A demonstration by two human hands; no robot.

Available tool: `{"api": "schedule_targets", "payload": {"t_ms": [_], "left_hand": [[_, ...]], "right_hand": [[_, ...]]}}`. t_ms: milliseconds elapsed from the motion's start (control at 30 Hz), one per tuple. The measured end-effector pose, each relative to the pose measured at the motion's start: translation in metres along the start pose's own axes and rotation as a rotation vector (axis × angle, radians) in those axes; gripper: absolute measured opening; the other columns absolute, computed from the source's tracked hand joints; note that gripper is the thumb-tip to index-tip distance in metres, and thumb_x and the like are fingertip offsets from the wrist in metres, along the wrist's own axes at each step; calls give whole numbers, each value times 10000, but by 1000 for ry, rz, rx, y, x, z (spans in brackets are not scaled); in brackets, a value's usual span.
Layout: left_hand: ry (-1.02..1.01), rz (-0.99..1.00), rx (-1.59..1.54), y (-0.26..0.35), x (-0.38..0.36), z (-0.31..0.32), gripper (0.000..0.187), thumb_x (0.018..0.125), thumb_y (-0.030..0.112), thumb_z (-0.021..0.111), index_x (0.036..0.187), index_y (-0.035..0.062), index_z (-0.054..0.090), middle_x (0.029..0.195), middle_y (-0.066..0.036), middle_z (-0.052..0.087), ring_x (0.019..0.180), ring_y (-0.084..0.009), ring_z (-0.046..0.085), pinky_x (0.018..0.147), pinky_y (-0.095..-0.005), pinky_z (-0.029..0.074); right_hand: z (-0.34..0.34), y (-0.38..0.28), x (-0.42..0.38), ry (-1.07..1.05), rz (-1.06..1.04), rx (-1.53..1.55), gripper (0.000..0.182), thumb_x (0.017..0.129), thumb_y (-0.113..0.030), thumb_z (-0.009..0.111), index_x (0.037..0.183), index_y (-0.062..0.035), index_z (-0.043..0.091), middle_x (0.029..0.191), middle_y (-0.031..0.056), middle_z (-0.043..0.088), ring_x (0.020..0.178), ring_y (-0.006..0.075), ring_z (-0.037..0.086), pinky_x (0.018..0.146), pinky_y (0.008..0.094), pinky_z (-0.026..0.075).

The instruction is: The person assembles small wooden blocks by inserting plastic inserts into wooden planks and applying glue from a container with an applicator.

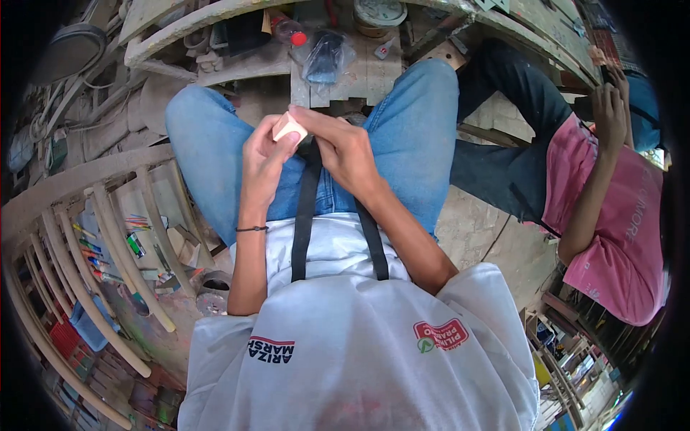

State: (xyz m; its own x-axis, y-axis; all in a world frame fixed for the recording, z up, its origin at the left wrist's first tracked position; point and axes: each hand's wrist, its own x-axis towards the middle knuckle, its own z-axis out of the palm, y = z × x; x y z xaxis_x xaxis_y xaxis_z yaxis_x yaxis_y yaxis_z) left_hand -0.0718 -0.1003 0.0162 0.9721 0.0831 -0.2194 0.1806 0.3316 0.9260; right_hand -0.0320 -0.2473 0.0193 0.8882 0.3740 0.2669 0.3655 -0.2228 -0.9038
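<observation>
A small pale block is held above my lap, between my two hands. My left hand is closed round it, with the thumb on its near side. My right hand reaches over from the right, its index finger stretched to the block's top edge and the other fingers curled. Whether the right fingers hide a tool is not visible. Below the hands, a black strap runs down over my jeans and white shirt.
Ahead is a wooden bench with a plastic-wrapped dark item, a red-capped bottle and a tub. A curved slatted wooden piece lies at left. A person in pink sits at right.
</observation>
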Motion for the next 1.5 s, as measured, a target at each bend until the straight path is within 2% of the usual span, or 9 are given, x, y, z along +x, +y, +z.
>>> {"api": "schedule_targets", "payload": {"t_ms": [267, 467, 533, 567, 800, 900, 1000, 1333, 1500], "left_hand": [[13, 3, 16, 6, 6, 0, 227, 866, 160, 626, 1022, 7, 560, 843, 5, 525, 701, -46, 441, 602, -191, 350], [-283, -18, -381, 9, -4, -2, 354, 864, 254, 628, 1081, 1, 511, 860, -65, 535, 747, -143, 499, 681, -275, 404], [-217, 2, -574, 10, -3, 1, 456, 854, 331, 642, 1118, -7, 488, 930, -105, 542, 837, -191, 512, 754, -336, 418], [-238, 13, -557, 7, -2, -3, 500, 849, 364, 647, 1139, -11, 489, 982, -113, 535, 907, -197, 504, 808, -348, 419], [-287, 79, -550, 12, 4, -6, 515, 861, 316, 634, 1215, -17, 463, 1020, -137, 552, 919, -229, 530, 842, -355, 431], [-85, 118, -361, 23, 0, 10, 537, 871, 291, 620, 1292, 30, 412, 1014, -105, 525, 862, -196, 507, 773, -335, 426], [-159, 183, -232, 12, 7, 6, 320, 904, 231, 579, 1135, 29, 489, 1035, -106, 535, 880, -201, 531, 748, -337, 464], [-205, 226, -168, 37, 26, 16, 207, 917, 113, 568, 1071, -22, 540, 1007, -124, 567, 823, -230, 618, 731, -334, 531], [-140, 224, -159, 21, 27, 4, 212, 910, 144, 591, 1063, 14, 522, 933, -111, 593, 772, -222, 624, 675, -321, 533]], "right_hand": [[-2, -9, 1, -11, -25, -66, 404, 789, 100, 514, 1154, -36, 620, 1174, 135, 622, 1106, 278, 595, 910, 343, 458], [-23, 12, 3, -110, 30, -56, 370, 829, 75, 489, 1174, -5, 598, 1191, 151, 612, 1056, 269, 626, 849, 335, 516], [-21, -10, 3, 29, 445, 353, 330, 862, 46, 478, 1161, -6, 607, 1162, 171, 622, 985, 239, 654, 776, 351, 548], [-20, -4, 1, 26, 435, 373, 289, 929, -49, 478, 1188, 13, 589, 1116, 157, 637, 917, 189, 658, 673, 294, 549], [-39, -6, 6, 50, 550, 674, 394, 991, -239, 427, 1256, 34, 532, 990, 151, 638, 764, 178, 638, 675, 271, 519], [-55, -6, 2, 126, 477, 776, 455, 981, -294, 453, 1308, 21, 481, 1034, 146, 614, 800, 193, 618, 732, 303, 518], [-72, -9, -8, 171, 362, 978, 453, 968, -188, 475, 1381, -23, 391, 1386, 115, 418, 1078, 213, 526, 841, 389, 529], [-155, -64, -1, 242, 85, 812, 476, 953, -195, 469, 1399, -59, 374, 1399, 109, 391, 1044, 235, 521, 856, 457, 513], [-139, -58, 1, 248, 144, 1077, 509, 928, -231, 505, 1384, -40, 383, 1347, 105, 436, 1045, 250, 541, 894, 504, 488]]}}
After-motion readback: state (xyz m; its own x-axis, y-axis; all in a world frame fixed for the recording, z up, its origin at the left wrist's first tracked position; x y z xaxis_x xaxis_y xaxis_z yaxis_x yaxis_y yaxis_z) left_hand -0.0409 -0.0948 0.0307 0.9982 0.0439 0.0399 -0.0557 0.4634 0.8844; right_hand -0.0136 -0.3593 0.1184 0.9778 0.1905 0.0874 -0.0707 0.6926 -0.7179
